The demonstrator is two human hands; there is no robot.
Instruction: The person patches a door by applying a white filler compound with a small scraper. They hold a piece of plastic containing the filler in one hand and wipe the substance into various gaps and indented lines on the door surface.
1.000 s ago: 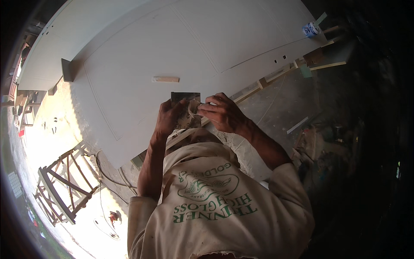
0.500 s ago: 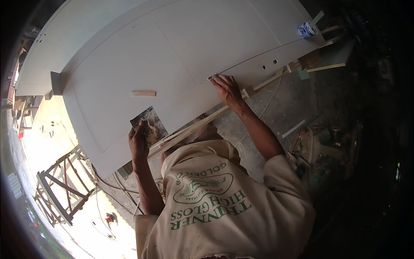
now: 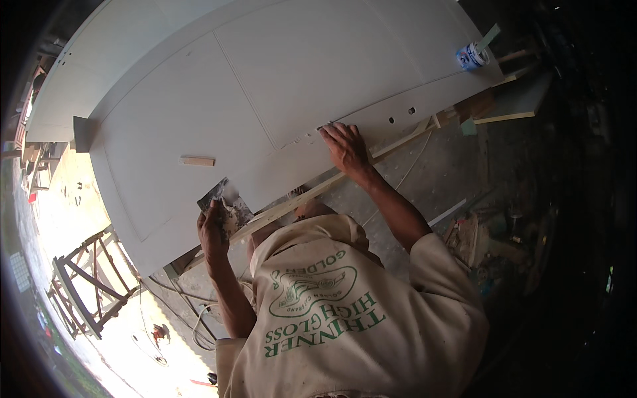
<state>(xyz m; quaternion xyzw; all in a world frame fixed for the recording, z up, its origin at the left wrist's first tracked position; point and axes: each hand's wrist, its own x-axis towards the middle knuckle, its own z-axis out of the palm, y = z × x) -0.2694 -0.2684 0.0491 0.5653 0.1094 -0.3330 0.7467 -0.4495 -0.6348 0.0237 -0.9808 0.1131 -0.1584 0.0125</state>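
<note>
Surface: large flat grey panel with engraved grooves, lying level above pale timber rails that show along its near edge. One long groove runs roughly parallel to that edge; a second groove meets it from the far side. Small pale dabs dot the long groove just left of the right hand. Right grip: fingers bent and bunched, tips down at the groove; a thin dark edge shows there, mostly hidden, so cannot tell whether anything is gripped. Left grip: left hand closed on a dark square plate smeared with pale paste, thumb on top, at the near edge toward the near left corner. Pale flat wooden strip lies farther in, beyond the plate. Near right corner: blue-and-white can with a flat green stick leaning out. Two dark holes sit between the can and the right hand, near the near edge. Room: grey concrete floor, shaded, beyond the near edge; glaring sunlit ground to the left, with a dark slatted trestle frame and loose cables.
</note>
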